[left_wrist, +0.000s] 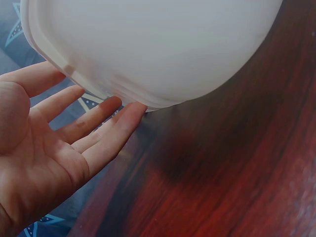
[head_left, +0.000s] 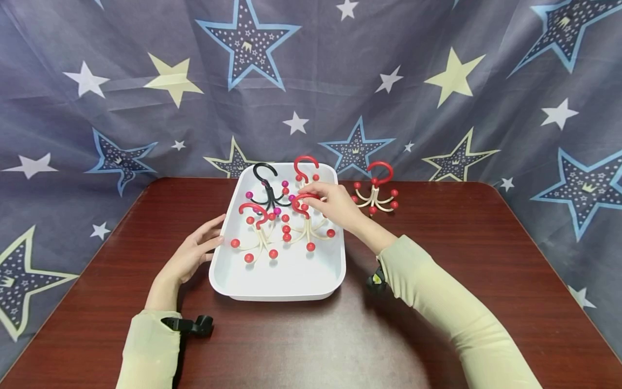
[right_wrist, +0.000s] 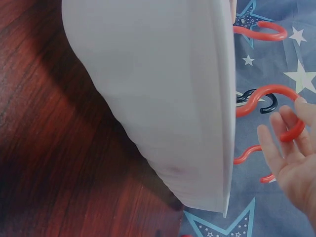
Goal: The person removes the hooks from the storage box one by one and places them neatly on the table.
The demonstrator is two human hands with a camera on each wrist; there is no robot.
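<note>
Head view: the right hand point(head_left: 340, 206) pinches a red-hooked hanger with curved cream arms and red ball ends point(head_left: 308, 224), in or just above a white rectangular tray with rounded corners point(head_left: 282, 280). Whether its arms bear on the tray floor cannot be told. The left hand point(head_left: 196, 247), grasping nothing, has its fingers extended against the tray's left side. Close beside the held piece lie a second red-and-cream hanger point(head_left: 261, 233) and a black hanger with magenta balls point(head_left: 270, 197); balls and arms crowd together between the three, and ownership of several balls is unclear. A further red-hooked hanger point(head_left: 297, 170) at the tray's far end is largely masked by the right hand. Another red-and-cream hanger point(head_left: 374, 195) stands on the dark red-brown wooden bench point(head_left: 311, 346), right of the tray, before a grey star-printed cloth point(head_left: 316, 108).

Left wrist view: the fingertips meet the tray's rim and outer wall; the tray is cut off at the top and its contents are hidden.

Right wrist view: the tray wall conceals the hangers' arms, leaving hooks exposed. The right hand is cropped at the frame edge. A red fragment at the bottom is too small to identify.
</note>
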